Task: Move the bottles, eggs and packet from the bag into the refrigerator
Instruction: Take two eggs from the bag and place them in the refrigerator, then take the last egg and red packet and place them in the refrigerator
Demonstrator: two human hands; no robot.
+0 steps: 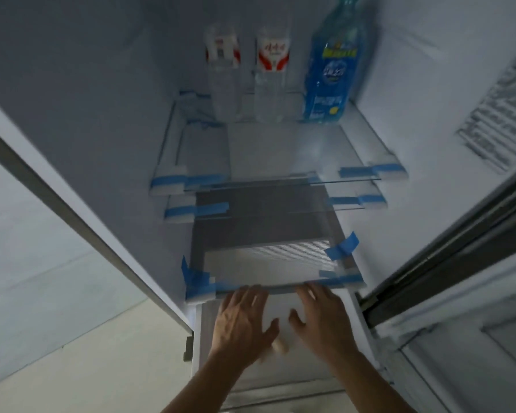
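Here, at the back of the refrigerator's [102,114] top glass shelf [280,150], stand two clear bottles [221,84] with red-and-white labels and a tall blue bottle [331,70]. Lower down, the left hand [242,320] and right hand [322,320] lie spread on a white drawer [277,305], each grip released.

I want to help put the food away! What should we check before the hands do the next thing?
1. Refrigerator open: ok, the inside shows.
2. Bottles standing upright on the top shelf: ok, two clear bottles and the blue bottle.
3. Hands free: ok, left hand and right hand are spread flat and hold nothing.
4. The eggs and packet put away: cannot tell; a pale thing by the left hand is blurred.
5. White drawer under the hands pushed in: cannot tell.
6. The bag close by: cannot tell, out of view.
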